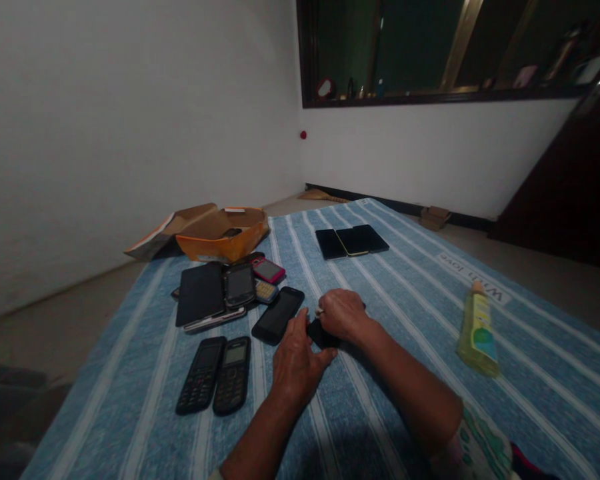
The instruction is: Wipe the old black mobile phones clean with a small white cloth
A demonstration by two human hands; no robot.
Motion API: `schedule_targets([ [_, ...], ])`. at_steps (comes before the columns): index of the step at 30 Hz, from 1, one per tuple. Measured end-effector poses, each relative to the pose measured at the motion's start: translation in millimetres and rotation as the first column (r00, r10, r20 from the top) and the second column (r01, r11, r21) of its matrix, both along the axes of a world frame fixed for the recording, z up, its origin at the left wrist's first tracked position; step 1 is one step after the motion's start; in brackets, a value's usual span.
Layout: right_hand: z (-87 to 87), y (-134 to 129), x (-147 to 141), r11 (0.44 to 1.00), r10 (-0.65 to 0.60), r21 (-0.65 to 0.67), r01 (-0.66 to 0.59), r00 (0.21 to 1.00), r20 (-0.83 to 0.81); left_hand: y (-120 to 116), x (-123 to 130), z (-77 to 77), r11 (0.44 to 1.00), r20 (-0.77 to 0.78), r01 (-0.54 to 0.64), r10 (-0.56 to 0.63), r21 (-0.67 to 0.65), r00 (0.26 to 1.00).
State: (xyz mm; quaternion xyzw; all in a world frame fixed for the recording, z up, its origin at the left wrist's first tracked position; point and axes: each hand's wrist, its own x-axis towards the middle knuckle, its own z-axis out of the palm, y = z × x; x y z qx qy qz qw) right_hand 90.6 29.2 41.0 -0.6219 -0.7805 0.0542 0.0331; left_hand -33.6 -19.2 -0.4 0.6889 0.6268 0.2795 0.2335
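A dark phone (322,336) lies flat on the striped cloth, mostly covered by my hands. My left hand (297,363) holds its near left side, fingers along one edge and thumb along the other. Over the phone's top my right hand (343,313) is closed in a fist. A small pale bit shows at its fingers; I cannot tell what it is. Just left of my hands lies a black smartphone (279,315), screen up. Two keypad phones, one black (201,375) and one with a grey screen (233,375), lie side by side nearer to me.
A pile with a black tablet-like device (201,293), a touchscreen phone (240,285) and a pink phone (269,269) lies at left. Behind it stands an open orange cardboard box (225,248). Several dark phones (353,240) lie farther back. A yellow-green bottle (479,333) lies at right.
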Motion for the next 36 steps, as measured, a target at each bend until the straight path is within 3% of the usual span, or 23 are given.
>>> schedule_targets([
  [9,-6.0,18.9,29.5,0.964,-0.264,0.032,0.264,0.964,-0.012,-1.1,0.2,1.5,1.0,-0.005,0.004,-0.004,-0.007,1.0],
  [17,-2.5,15.3,20.1,0.99,-0.144,0.005,0.144,0.989,-0.024,-1.9,0.8,0.9,1.0,0.002,0.001,-0.001,0.006,1.0],
  [24,-12.7,24.8,35.2,0.957,-0.278,0.084,0.279,0.96,-0.031,-2.7,0.7,4.5,1.0,0.001,0.02,-0.02,-0.008,1.0],
  [36,-14.6,28.5,42.8,0.95,-0.306,0.053,0.308,0.951,-0.04,-2.7,-0.5,0.9,1.0,-0.011,0.022,-0.022,-0.013,1.0],
])
